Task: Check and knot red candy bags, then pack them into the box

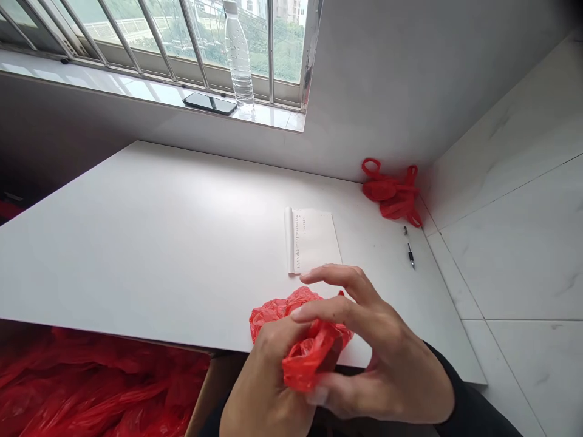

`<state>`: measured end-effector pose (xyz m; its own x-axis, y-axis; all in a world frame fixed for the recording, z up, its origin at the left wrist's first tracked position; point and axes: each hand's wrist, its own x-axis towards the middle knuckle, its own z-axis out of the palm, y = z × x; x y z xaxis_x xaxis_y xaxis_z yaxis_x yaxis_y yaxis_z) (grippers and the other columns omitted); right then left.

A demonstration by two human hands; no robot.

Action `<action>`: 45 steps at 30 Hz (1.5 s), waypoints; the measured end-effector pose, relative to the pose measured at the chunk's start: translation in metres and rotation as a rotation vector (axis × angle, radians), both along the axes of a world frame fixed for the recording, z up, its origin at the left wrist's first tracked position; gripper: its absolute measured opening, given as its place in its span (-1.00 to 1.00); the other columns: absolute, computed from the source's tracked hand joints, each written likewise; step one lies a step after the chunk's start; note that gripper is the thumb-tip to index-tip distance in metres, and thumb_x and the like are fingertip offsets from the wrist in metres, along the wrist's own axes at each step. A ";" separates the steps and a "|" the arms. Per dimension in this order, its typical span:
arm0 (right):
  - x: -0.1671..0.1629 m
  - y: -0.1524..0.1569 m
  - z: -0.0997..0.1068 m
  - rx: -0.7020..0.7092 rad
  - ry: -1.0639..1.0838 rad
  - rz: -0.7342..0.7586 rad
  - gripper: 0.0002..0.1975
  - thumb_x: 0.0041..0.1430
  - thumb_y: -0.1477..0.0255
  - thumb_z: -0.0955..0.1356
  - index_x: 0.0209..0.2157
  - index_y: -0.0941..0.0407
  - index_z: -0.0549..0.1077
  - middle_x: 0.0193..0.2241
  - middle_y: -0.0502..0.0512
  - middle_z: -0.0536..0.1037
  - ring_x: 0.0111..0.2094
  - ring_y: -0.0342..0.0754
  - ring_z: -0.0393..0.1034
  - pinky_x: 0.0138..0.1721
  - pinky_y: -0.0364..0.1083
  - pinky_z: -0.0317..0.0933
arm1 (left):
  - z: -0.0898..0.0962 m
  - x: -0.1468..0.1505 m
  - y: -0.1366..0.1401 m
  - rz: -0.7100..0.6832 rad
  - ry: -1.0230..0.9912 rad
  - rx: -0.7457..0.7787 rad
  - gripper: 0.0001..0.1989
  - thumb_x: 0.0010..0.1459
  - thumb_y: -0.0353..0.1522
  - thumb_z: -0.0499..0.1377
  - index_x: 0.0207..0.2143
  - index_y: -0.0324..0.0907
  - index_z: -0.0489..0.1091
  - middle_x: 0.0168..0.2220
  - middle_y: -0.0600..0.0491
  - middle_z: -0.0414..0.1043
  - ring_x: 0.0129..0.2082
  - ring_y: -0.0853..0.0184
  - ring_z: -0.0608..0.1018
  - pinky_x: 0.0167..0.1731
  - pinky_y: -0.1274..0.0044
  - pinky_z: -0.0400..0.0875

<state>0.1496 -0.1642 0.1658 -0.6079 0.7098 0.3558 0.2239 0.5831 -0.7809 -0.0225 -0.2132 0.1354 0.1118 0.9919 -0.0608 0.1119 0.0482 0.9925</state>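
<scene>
A crumpled red plastic bag is gathered between my two hands, just over the near edge of the white table. My left hand is closed around the bunched part, its fingers mostly hidden behind the bag. Around the right side of the bag curves my right hand, with thumb and fingers apart. Its thumb tip lies at the bag's lower edge, and the index finger reaches over the top. Part of the bag spreads out beyond the hands above the tabletop.
An open notepad with writing lies on the white table. Knotted red bags and a pen are at the right. A cardboard box of red bags stands front left. A phone and water bottle are on the windowsill.
</scene>
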 end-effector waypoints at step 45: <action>-0.009 0.049 -0.089 -0.767 0.025 0.334 -0.71 0.44 0.26 0.29 0.06 0.08 0.46 -0.51 -0.09 0.34 -0.51 -0.19 0.14 -0.44 -0.13 0.08 | -0.074 -0.026 0.017 0.228 0.445 0.859 -0.67 0.17 -0.77 0.03 -0.21 -0.22 0.35 -0.03 -0.05 0.33 -0.03 0.39 0.46 -0.07 0.57 0.45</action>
